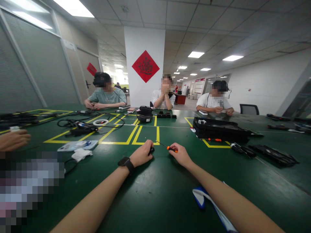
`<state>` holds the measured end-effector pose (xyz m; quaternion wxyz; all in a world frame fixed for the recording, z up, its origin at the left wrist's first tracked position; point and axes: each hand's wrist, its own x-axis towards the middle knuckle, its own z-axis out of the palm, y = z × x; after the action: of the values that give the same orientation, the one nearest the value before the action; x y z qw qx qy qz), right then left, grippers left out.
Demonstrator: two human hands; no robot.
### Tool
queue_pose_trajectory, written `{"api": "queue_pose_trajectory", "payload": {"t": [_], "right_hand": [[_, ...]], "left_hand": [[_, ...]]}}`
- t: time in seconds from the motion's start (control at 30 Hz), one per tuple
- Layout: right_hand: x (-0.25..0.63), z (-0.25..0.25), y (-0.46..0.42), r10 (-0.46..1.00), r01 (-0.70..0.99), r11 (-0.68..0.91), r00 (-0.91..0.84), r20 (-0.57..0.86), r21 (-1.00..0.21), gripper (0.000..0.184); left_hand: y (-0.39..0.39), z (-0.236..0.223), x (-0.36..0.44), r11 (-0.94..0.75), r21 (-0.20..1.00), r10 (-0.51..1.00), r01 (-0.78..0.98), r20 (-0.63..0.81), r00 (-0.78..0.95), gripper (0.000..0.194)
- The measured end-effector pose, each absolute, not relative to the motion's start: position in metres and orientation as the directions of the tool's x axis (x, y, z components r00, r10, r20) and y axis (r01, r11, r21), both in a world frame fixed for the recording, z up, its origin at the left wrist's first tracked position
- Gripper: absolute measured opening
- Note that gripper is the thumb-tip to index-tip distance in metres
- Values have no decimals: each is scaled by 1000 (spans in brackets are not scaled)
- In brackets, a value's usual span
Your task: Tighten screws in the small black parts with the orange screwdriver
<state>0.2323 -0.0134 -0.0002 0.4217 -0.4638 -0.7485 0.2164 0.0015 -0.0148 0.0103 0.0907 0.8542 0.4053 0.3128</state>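
My left hand, with a dark watch on its wrist, is closed around a small black object just above the green table. Most of that object is hidden by the fingers, so its kind is unclear. In my right hand is a screwdriver with an orange and black handle. Its thin shaft points left and away, toward the left hand, and its tip appears to end a little beyond the black object, apart from it. A blue and white strap-like item lies partly under my right forearm.
Black trays are stacked at right, with an orange-handled tool before them. A circuit-like black panel lies farther right. Cables, a black case and a crumpled tissue are ahead and left. Another person's hand is at far left.
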Motion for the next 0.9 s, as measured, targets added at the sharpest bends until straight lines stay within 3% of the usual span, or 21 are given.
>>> {"api": "queue_pose_trajectory", "payload": {"t": [0.3, 0.5, 0.6, 0.73, 0.8, 0.9], "right_hand": [[235, 4, -15, 852, 644, 495, -226, 473, -583, 15], [239, 2, -12, 856, 702, 465, -201, 477, -539, 13], [240, 0, -12, 861, 780, 422, -186, 473, -463, 13], [237, 4, -19, 867, 873, 380, -222, 446, -305, 14], [231, 12, -27, 836, 874, 418, -263, 481, -249, 17], [219, 25, -41, 728, 771, 575, -330, 600, -274, 29]], "left_hand": [[-9, 11, -2, -655, 500, 754, 567, 482, 446, 25], [-7, 12, -2, -620, 596, 778, 510, 554, 298, 26], [-6, 11, 2, -488, 756, 870, 435, 458, 180, 32], [-6, 11, 12, -360, 909, 932, 211, 359, 41, 42], [-8, 11, 18, -332, 938, 943, 100, 333, 13, 41], [-16, 9, 28, -268, 963, 962, 11, 267, 58, 37]]}}
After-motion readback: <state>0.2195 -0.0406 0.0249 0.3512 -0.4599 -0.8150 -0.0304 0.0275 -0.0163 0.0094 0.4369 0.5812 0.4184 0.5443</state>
